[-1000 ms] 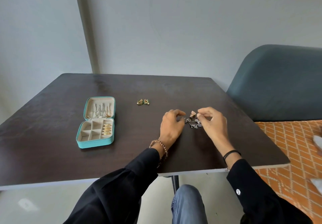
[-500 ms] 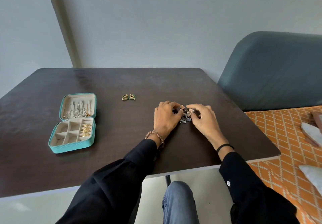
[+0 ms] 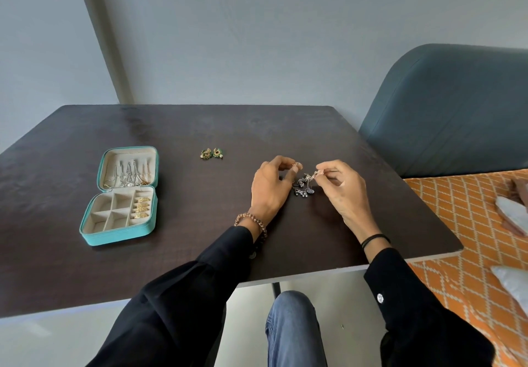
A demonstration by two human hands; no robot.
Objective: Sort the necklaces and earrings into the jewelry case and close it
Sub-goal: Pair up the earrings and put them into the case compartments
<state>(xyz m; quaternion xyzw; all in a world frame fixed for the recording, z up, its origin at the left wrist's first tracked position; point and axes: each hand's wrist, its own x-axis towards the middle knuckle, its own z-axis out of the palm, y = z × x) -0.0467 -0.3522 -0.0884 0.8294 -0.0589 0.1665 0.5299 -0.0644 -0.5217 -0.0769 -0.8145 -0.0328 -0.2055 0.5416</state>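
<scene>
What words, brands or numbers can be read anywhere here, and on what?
None can be read.
The teal jewelry case shows no label or brand.
The white button on the right sleeve is too small to tell any marking.

Head-worn wide view, facing forward and down, table (image 3: 200, 195) close below

Left hand (image 3: 268, 192) and right hand (image 3: 344, 191) have drawn the rose-gold earrings (image 3: 321, 171) apart.
</scene>
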